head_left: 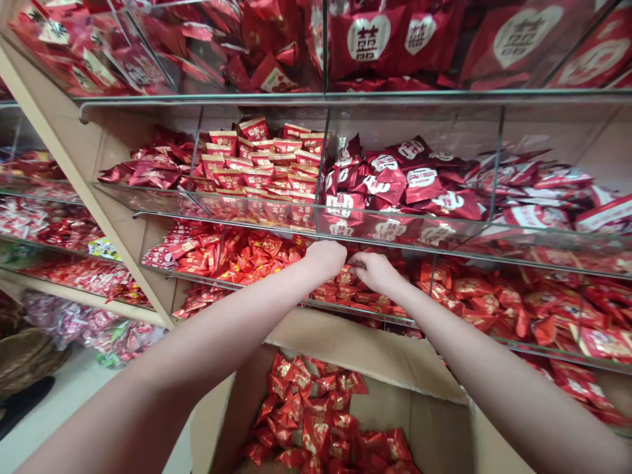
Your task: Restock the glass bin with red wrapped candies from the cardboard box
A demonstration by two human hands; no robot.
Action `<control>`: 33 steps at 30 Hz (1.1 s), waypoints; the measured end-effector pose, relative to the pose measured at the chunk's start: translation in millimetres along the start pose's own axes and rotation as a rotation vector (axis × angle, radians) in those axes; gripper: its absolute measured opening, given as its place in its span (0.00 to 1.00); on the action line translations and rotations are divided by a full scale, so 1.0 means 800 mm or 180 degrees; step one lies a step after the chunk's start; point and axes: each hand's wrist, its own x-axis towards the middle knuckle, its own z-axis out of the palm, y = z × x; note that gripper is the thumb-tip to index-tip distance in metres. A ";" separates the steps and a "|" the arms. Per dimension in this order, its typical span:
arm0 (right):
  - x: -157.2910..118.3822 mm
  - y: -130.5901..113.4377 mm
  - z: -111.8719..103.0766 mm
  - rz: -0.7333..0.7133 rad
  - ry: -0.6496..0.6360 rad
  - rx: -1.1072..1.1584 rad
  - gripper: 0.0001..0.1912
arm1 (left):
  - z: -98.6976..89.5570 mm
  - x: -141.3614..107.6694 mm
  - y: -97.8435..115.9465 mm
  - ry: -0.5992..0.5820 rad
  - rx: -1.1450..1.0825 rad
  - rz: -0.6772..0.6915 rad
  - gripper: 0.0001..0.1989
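Both arms stretch forward into a middle compartment of a lower glass shelf (316, 227). My left hand (326, 258) is bent over the red packets there; its fingers are turned away and hidden. Just to its right, my right hand (378, 271) has its thumb and fingers curled together at the red packets (345, 280), and what lies between them is too small to make out. Below the hands stands an open cardboard box (365, 355), holding many red wrapped packets (316, 421) with gold print.
Upright gold-edged red packets (261, 164) and dark red packets (419, 178) fill the shelf above. Large red bags (370, 39) sit on the top shelf. At left are a wooden divider (99, 210), more candy shelves and a woven basket (29, 355).
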 end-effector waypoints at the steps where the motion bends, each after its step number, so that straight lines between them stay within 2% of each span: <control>1: 0.000 0.000 0.000 0.0009 -0.0016 -0.0024 0.09 | -0.001 -0.001 -0.001 -0.0028 0.0021 0.0032 0.11; 7: 0.002 0.000 -0.011 0.0053 -0.0191 -0.0202 0.09 | -0.002 -0.001 -0.008 -0.0051 0.0101 0.0321 0.13; 12: 0.006 0.013 -0.027 0.0244 -0.0354 -0.0653 0.14 | 0.005 0.004 -0.006 0.0058 0.0035 0.0687 0.15; 17: 0.012 0.019 -0.024 0.0246 -0.0982 -0.1018 0.11 | 0.008 0.009 0.001 0.0172 0.0045 0.0725 0.12; 25: 0.026 0.004 -0.029 0.0307 -0.1641 -0.1351 0.19 | 0.014 0.016 0.004 0.0114 0.0023 0.0643 0.12; 29: 0.030 0.000 -0.033 0.0432 -0.1702 -0.1496 0.21 | 0.013 0.018 0.004 0.0060 0.0044 0.0582 0.12; 33: 0.025 0.002 -0.040 0.0463 -0.1558 -0.1471 0.21 | 0.012 0.018 0.003 0.0051 0.0087 0.0556 0.12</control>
